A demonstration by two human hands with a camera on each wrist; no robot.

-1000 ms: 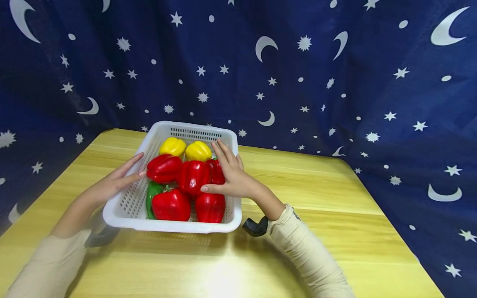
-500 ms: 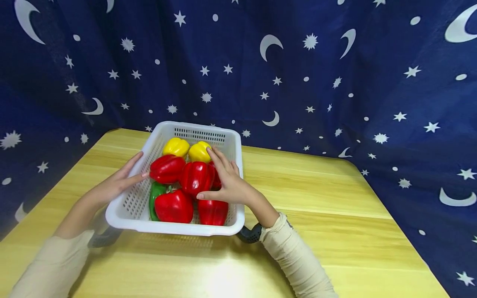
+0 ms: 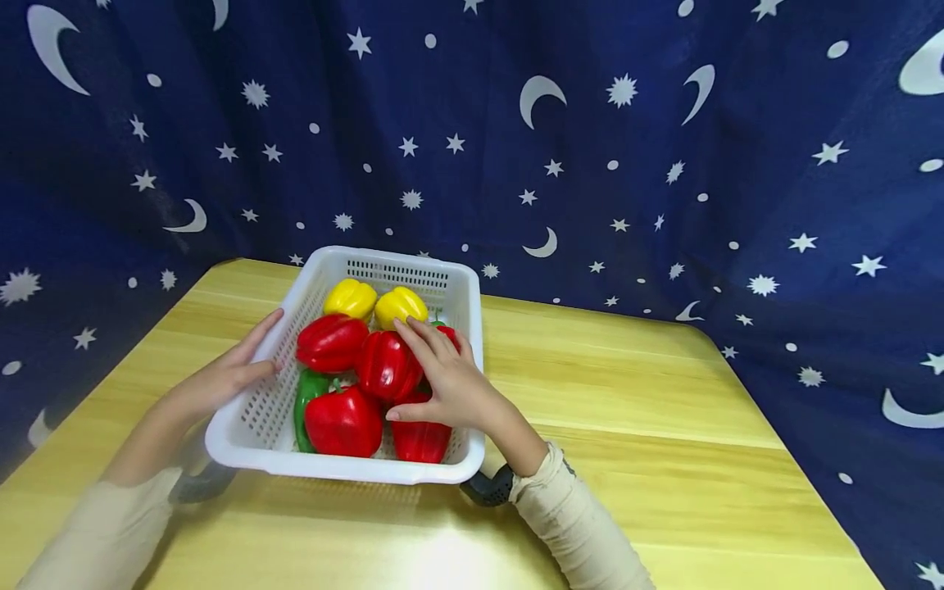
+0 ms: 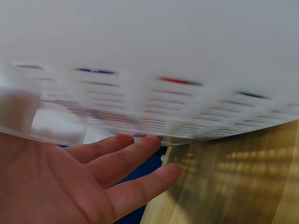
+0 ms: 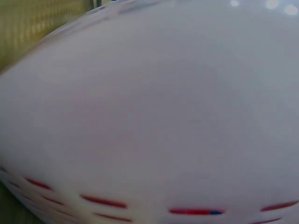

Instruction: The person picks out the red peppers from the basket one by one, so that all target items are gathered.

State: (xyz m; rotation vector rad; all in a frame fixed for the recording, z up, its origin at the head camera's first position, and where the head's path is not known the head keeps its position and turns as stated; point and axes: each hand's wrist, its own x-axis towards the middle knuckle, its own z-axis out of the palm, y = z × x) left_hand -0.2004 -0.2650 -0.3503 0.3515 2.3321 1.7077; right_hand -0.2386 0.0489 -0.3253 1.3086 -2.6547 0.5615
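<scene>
A white plastic basket (image 3: 347, 469) with slotted walls holds several bell peppers. My left hand (image 3: 214, 385) is at its left side in the head view, thumb over the rim and fingers along the outside. In the left wrist view, the loosely extended fingers (image 4: 126, 158) lie beside the slotted wall. My right hand (image 3: 457, 385) reaches over the right rim with fingers spread above a red bell pepper (image 3: 387, 365) in the middle; its thumb overlaps another red bell pepper (image 3: 422, 442). The right wrist view shows only the basket's outer wall (image 5: 140, 116), the hand hidden.
Inside the basket are two yellow bell peppers (image 3: 401, 306) at the back, more red ones and a green pepper (image 3: 308, 401) at the left. Below is a light wooden table (image 3: 627, 426). A dark blue curtain (image 3: 457, 221) with moons and stars hangs behind.
My right hand has shifted left and down, from near the basket's right side towards the middle red pepper. The left hand stays at the left rim. The whole view has shifted slightly.
</scene>
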